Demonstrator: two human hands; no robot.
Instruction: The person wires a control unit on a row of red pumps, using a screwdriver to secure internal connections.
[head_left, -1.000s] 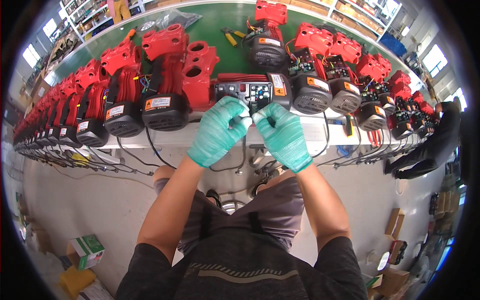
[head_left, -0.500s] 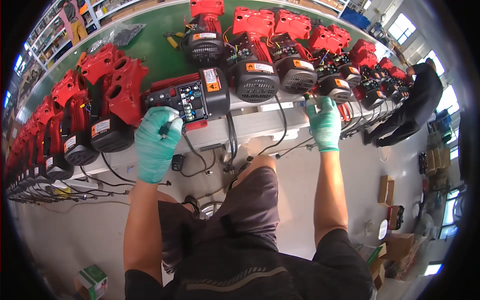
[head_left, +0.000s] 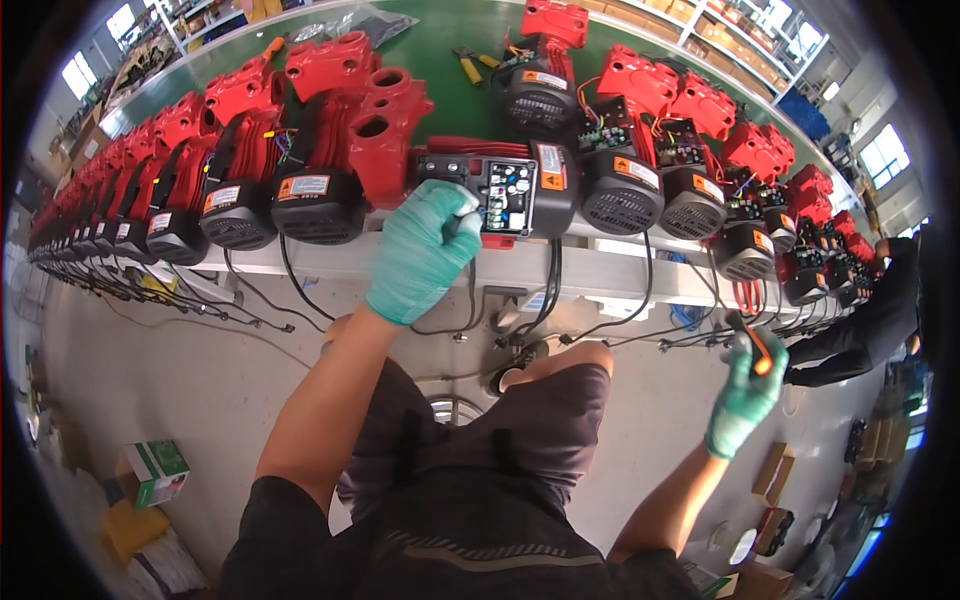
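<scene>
A red and black motor pump (head_left: pixel 556 195) lies on its side in front of me, its terminal box (head_left: pixel 508 195) uncovered so that wiring and small parts show. At the near left of that box is my left hand (head_left: pixel 425 250) in a green glove, fingers curled and pinched together against its edge; what they hold, if anything, is hidden. My right hand (head_left: pixel 745 395), also gloved in green, is out to the right, off the bench's front edge. It is closed around an orange and black tool (head_left: pixel 762 352), whose exact kind I cannot make out.
Rows of similar pumps (head_left: pixel 320 205) line the green bench (head_left: pixel 455 100) on both sides, with black cables (head_left: pixel 648 290) hanging off the front. Yellow-handled pliers (head_left: pixel 470 68) lie at the back. At the far right a person in dark clothes (head_left: pixel 895 305) stands by the bench.
My right hand has left the pumps and come back toward the lower right with the orange and black tool now showing. My left hand stays at the terminal box. The view has turned left.
</scene>
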